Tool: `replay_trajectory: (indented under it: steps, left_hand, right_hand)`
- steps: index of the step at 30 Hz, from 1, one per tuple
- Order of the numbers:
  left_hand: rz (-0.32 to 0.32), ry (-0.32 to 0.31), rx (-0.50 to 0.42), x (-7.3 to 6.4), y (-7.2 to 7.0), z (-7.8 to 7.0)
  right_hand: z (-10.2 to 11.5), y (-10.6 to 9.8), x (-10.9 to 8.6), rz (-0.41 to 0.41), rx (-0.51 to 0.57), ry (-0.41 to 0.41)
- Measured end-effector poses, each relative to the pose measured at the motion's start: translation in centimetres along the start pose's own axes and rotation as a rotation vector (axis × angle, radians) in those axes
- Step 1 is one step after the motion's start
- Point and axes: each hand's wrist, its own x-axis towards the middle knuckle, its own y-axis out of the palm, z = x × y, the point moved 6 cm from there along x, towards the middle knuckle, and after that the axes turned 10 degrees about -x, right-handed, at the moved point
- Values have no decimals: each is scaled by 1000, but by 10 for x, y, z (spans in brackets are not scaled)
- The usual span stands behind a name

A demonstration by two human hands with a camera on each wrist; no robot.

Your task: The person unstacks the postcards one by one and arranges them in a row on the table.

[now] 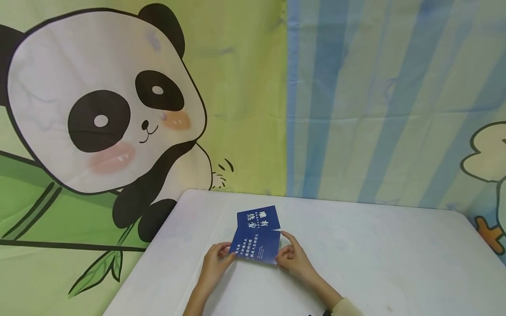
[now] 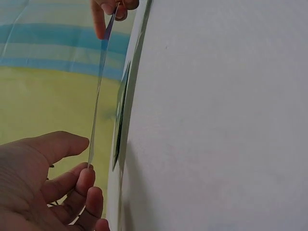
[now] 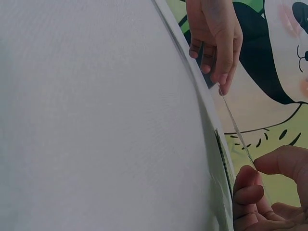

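Observation:
A blue card printed with white Chinese characters is held up between both hands over the white table. My left hand pinches its left edge between thumb and fingers. The card's right edge is pinched by my right hand, whose index finger reaches to the upper corner. From the left wrist view the held card appears edge-on as a thin sheet, raised off the tabletop. Behind it, a second blue card with larger white characters lies on the table, its near part hidden by the held card.
The white tabletop stretches to both sides of the hands. At its back hangs a printed cloth backdrop with a large panda on the left and blue stripes on the right.

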Motion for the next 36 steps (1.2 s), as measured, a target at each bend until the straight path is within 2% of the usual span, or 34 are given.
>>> replay_trajectory:
  steps: [8, 18, 26, 32, 36]
  left_hand:
    - [2, -35, 65, -4, -14, 3]
    - [-25, -93, 156, -6, -30, 14]
    - [-43, -99, 179, -9, -41, 19]
    - [-61, -86, 197, -9, -44, 24]
    - [-67, -80, 212, -9, -45, 27]
  right_hand:
    - [-1, 19, 1, 42, 7, -9]
    - [-2, 41, 3, 97, 29, 45]
    - [1, 54, 8, 127, 1, 68]
    - [-2, 61, 12, 133, -40, 111]
    - [-1, 62, 13, 137, -76, 109]
